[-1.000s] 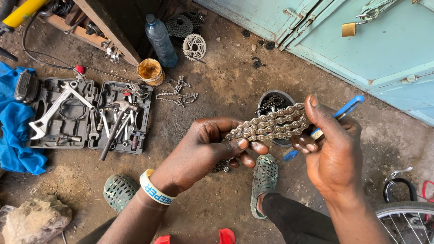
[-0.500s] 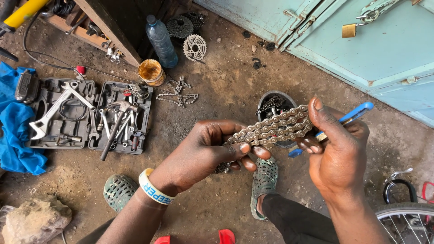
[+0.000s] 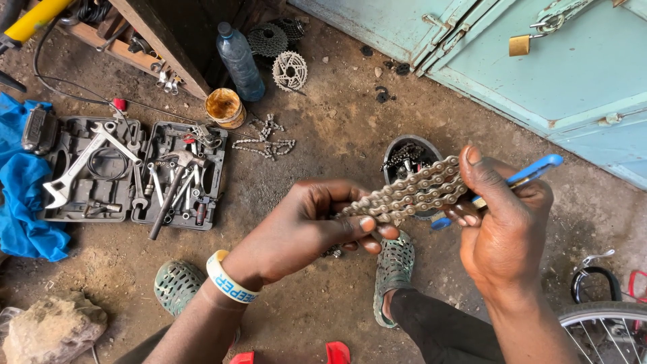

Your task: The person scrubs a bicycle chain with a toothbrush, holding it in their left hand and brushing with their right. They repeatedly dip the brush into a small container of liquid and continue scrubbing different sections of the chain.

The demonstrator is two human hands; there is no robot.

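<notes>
A folded, greasy bicycle chain (image 3: pixel 404 192) is stretched between both hands above the dirt floor. My left hand (image 3: pixel 303 229) pinches its near end with the fingertips; a white wristband sits on that wrist. My right hand (image 3: pixel 502 222) grips the chain's far end together with a blue-handled tool (image 3: pixel 532 172) that sticks out past the thumb. Below the chain stands a small dark pot (image 3: pixel 411 152) with more chain in it.
An open grey tool case (image 3: pixel 131 175) with wrenches and a hammer lies at left, beside a blue cloth (image 3: pixel 23 202). A loose chain (image 3: pixel 264 143), yellow tin (image 3: pixel 224 106), plastic bottle (image 3: pixel 240 62) and sprockets (image 3: pixel 290 69) lie farther off. Teal door (image 3: pixel 539 61) with padlock; bicycle wheel (image 3: pixel 606 330) bottom right.
The blue tool in my right hand has tilted up and shifted a little to the right. Both hands keep holding the chain in nearly the same place.
</notes>
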